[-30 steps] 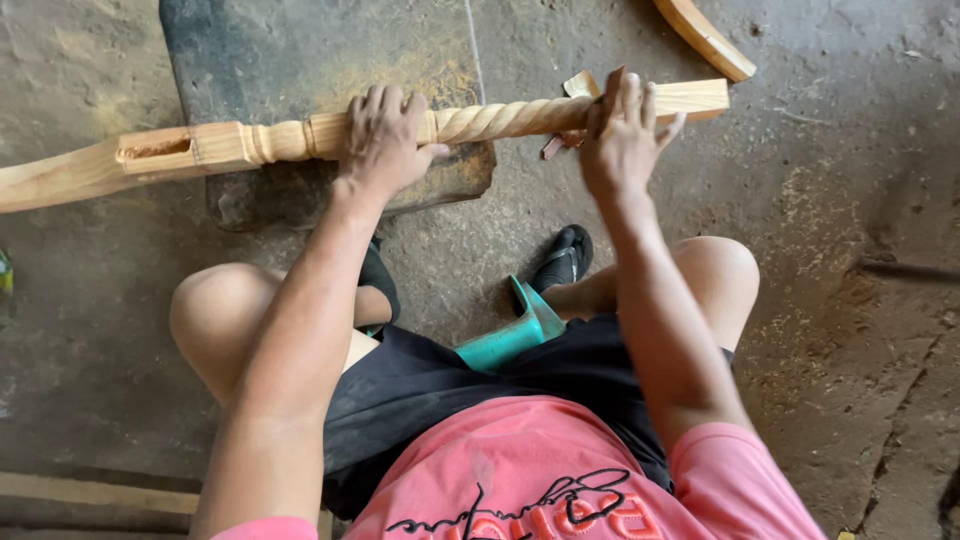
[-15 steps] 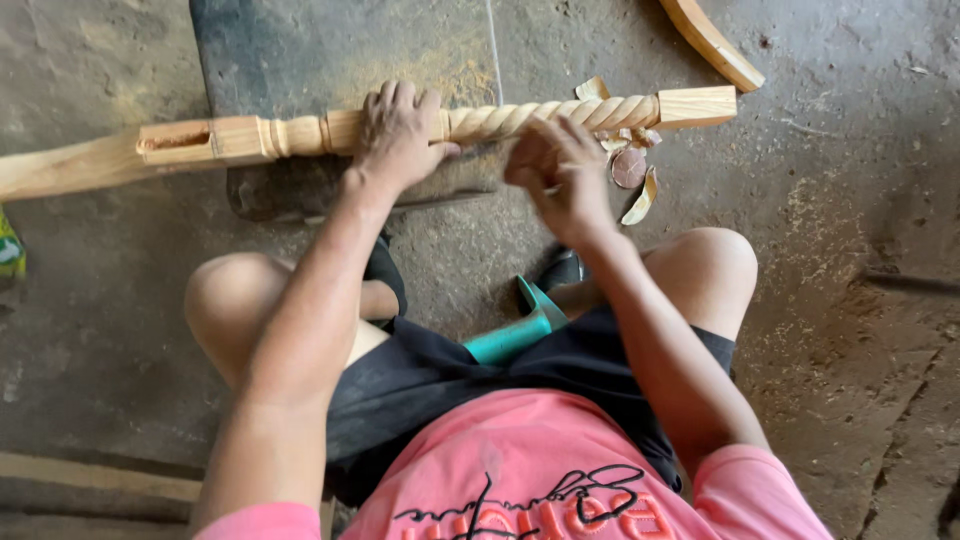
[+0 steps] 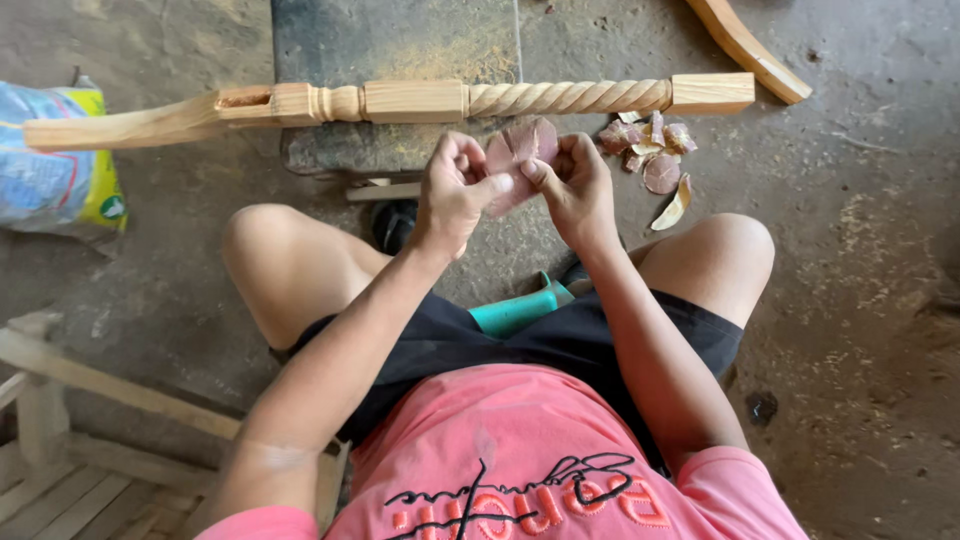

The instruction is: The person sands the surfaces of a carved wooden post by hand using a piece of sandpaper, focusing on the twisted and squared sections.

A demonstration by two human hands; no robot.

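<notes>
Sandpaper scrap (image 3: 518,160): thin, limp, tears easily; left hand (image 3: 452,195) and right hand (image 3: 578,185) fingers pinch opposite edges, just below wooden post (image 3: 415,101).

Dusty concrete floor (image 3: 880,300), carved wooden post (image 3: 400,102), reddish sandpaper scraps (image 3: 650,150), plastic bag (image 3: 55,160)

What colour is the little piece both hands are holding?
Reddish-brown, a worn sandpaper piece pinched between left hand and right hand; head view shows it.

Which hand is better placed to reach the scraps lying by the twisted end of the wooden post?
Likely the right hand: it is nearer the scraps. Both hands pinch one sandpaper piece.
</notes>
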